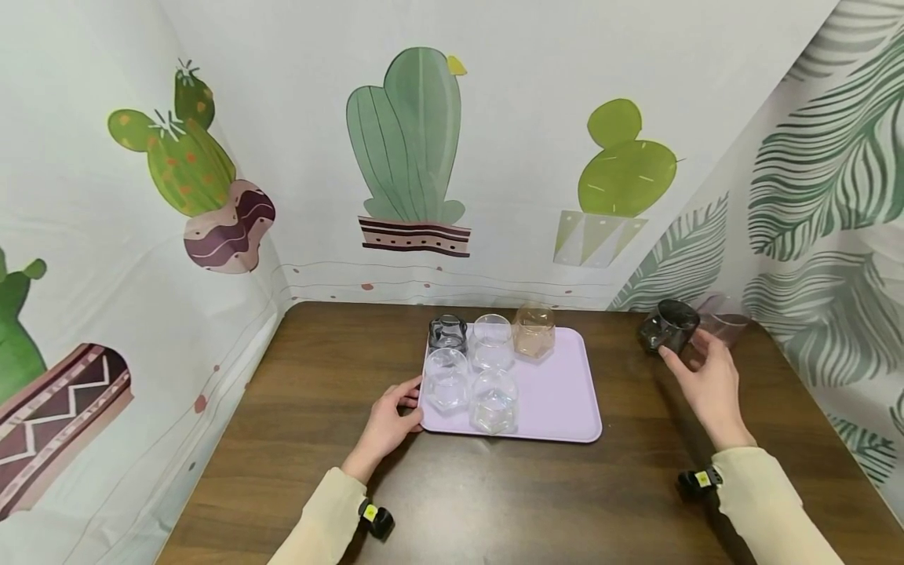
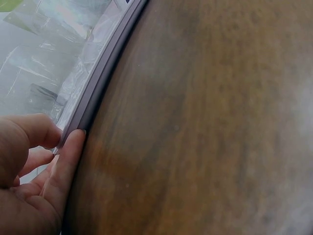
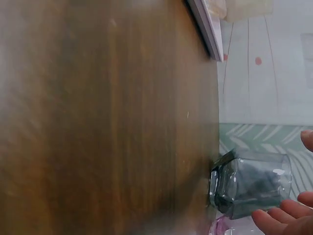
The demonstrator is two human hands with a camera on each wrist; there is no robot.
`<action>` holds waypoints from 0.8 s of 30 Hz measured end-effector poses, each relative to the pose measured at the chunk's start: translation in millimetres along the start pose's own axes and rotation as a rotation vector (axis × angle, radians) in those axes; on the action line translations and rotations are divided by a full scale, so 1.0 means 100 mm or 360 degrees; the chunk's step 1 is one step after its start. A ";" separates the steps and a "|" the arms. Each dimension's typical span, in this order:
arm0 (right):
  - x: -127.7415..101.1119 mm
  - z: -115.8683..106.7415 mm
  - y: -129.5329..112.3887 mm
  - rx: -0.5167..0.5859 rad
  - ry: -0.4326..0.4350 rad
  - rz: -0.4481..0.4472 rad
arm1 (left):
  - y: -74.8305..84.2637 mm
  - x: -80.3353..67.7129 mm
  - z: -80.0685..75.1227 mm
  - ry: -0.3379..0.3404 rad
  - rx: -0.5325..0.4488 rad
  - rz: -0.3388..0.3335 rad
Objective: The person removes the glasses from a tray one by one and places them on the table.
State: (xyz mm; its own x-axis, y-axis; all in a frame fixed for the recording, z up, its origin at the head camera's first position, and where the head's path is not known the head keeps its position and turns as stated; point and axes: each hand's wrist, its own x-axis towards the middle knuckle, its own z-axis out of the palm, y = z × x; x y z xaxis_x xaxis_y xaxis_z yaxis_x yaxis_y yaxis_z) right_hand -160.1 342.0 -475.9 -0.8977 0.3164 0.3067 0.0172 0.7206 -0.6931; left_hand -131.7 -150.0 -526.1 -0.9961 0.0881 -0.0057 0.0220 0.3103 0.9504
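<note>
At its left edge, the lilac tray (image 1: 554,392) is pinched by my left hand (image 1: 391,416); the thumb (image 2: 71,152) lies along the rim. Five faceted glasses stand toward the tray's left and middle: several clear ones, like this clear glass (image 1: 447,380), a dark grey glass (image 1: 448,333) and an amber glass (image 1: 534,333). On the table to the right, a dark smoky glass (image 3: 254,181) stands upright. Around it my right hand (image 1: 709,384) is spread, fingertips at its side near the rim and thumb apart from it. Beside it is a pinkish glass (image 1: 722,320), partly hidden.
The brown wooden table (image 1: 466,502) backs onto a white cloth (image 1: 515,157) printed with cacti. Another cloth with leaf prints (image 1: 819,180) hangs close at the right. A stretch of table lies between the tray and the dark smoky glass.
</note>
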 end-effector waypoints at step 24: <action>-0.54 0.02 -0.55 0.0106 -0.0108 -0.0209 | -0.04 0.01 0.00 0.0017 0.0025 0.0019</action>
State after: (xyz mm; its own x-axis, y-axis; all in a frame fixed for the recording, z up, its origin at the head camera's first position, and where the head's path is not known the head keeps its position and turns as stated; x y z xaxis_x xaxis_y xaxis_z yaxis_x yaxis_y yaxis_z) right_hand -113.7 284.2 -455.7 -0.9180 0.1781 0.3544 -0.1296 0.7098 -0.6923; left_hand -132.6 -150.7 -529.8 -0.9966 0.0818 0.0093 0.0354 0.3240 0.9454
